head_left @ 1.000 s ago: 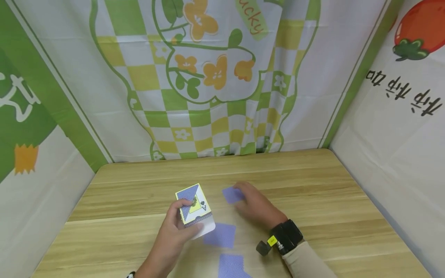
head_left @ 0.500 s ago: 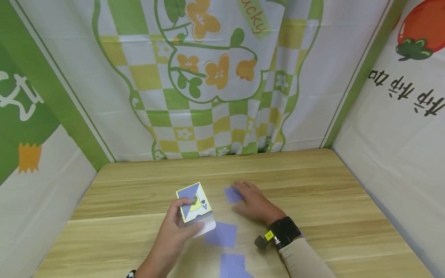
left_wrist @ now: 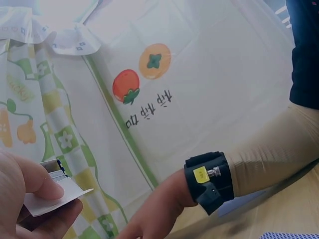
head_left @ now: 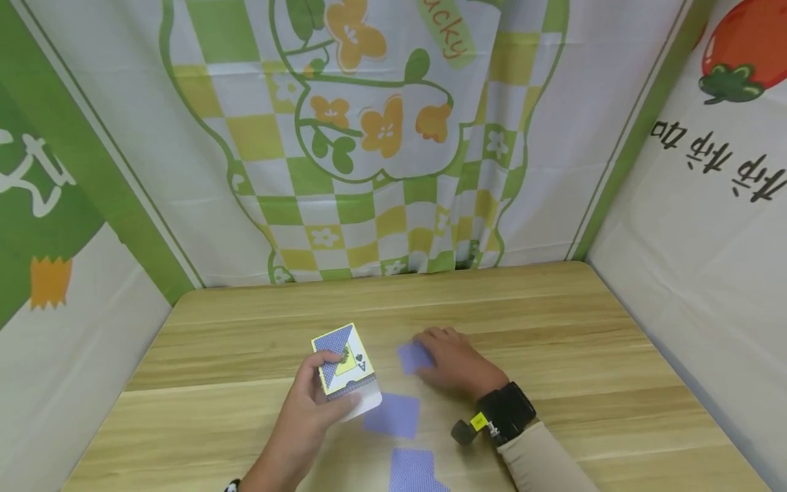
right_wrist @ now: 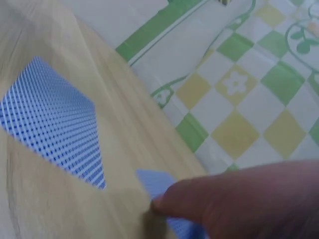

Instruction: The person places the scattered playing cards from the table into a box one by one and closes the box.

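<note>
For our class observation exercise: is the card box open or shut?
Open: in the head view, the card box has its white flap sticking out past its end, not tucked in.

We see a wooden desk (head_left: 246, 328), pale yellow-brown, its darker grain streaks running from side to side and its far corners rounded. On it lie cards with blue-and-white patterned backs up, strung out in a loose column toward us. The farthest card (head_left: 412, 357) is partly hidden, so we cannot tell whether it rests wholly flat. Nearer, a middle card (head_left: 396, 418) lies apart from it, its upper left covered from our view. Closest to us, overlapping cards (head_left: 413, 471) run out of sight.
</note>
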{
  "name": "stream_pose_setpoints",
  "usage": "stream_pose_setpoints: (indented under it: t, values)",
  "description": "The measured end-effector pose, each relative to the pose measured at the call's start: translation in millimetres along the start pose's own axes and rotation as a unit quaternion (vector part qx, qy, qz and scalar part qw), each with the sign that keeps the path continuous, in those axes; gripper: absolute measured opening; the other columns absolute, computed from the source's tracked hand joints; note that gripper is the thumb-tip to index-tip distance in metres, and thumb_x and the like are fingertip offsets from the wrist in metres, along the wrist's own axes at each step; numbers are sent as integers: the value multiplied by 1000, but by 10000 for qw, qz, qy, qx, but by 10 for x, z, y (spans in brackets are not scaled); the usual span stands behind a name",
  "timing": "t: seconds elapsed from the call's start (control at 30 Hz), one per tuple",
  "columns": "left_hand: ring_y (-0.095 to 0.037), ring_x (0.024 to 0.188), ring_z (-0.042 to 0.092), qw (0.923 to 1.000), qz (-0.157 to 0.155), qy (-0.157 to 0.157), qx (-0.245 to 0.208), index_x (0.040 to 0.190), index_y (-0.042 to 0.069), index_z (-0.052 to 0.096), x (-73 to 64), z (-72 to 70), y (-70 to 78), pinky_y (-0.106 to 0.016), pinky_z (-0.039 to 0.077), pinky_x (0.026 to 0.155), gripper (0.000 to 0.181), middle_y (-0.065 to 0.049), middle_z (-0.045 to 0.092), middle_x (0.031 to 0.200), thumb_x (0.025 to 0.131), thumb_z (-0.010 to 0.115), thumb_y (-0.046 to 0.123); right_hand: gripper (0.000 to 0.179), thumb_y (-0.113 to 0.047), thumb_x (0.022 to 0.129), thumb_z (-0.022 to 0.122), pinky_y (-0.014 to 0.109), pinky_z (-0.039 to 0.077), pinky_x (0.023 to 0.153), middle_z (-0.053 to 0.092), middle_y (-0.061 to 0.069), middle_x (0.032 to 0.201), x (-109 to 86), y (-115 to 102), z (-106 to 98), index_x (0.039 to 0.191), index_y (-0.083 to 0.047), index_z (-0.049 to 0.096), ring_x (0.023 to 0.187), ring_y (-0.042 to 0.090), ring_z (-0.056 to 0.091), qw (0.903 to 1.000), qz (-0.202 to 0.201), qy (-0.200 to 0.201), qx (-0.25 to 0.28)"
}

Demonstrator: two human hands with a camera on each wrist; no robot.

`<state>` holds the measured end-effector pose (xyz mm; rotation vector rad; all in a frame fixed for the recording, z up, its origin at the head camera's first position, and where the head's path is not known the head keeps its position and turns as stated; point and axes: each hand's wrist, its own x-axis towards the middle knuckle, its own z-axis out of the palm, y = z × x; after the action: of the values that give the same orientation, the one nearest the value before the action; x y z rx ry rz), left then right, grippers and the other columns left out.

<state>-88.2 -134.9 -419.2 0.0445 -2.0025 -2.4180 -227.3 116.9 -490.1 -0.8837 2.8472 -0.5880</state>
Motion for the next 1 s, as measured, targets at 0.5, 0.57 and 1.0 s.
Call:
stream_pose_setpoints:
  t: [0.5, 0.57, 1.0]
  values:
    - [-22, 106, 66, 9997, 125, -163, -122, 128, 8, 41, 0, -9, -37, -33, 60, 85, 62, -14, 52, 125, 78, 68, -18, 65, -12, 73, 79, 52, 43, 98, 58, 4, 110, -200, -259, -225, 135, -12, 60, 106, 26, 51, 9965, 164, -805, -152]
    - [-22, 105, 66, 9996, 140, -184, -134, 128, 7, 41, -1, -9, -37, -33, 60, 84, 62, -14, 52, 125, 78, 68, -18, 65, -12, 72, 79, 49, 45, 94, 56, 4, 106, -214, -285, -240, 134, -12, 60, 103, 25, 51, 9958, 213, -870, -176]
    - [-23, 104, 66, 9996, 98, -213, -148, 128, 8, 41, -3, -7, -37, -33, 60, 83, 62, -16, 52, 124, 78, 67, -18, 83, -18, 64, 85, 45, 51, 71, 55, 16, 112, -311, -460, -274, 141, -14, 53, 103, 31, 51, 9870, 863, -1332, -260]
